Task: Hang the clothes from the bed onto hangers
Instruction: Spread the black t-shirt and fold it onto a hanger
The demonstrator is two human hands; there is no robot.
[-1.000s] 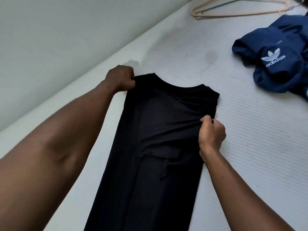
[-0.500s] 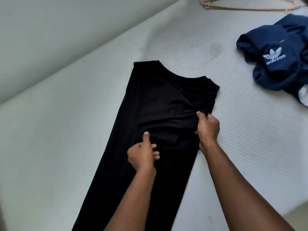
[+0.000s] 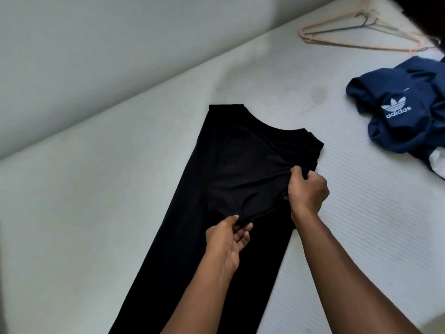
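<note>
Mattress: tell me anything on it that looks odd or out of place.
The bare mattress carries a dark stain near the crumpled navy Adidas garment. Left hand and right hand pinch a bunched fold of the black garment.

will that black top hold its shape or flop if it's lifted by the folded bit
Probably floppy: the black top bunches into creases where the right hand and left hand pinch it. Likely light, since fingertip pinches seem to raise the fold. Lifted, its long lower part would probably sag and drag on the bed.
</note>
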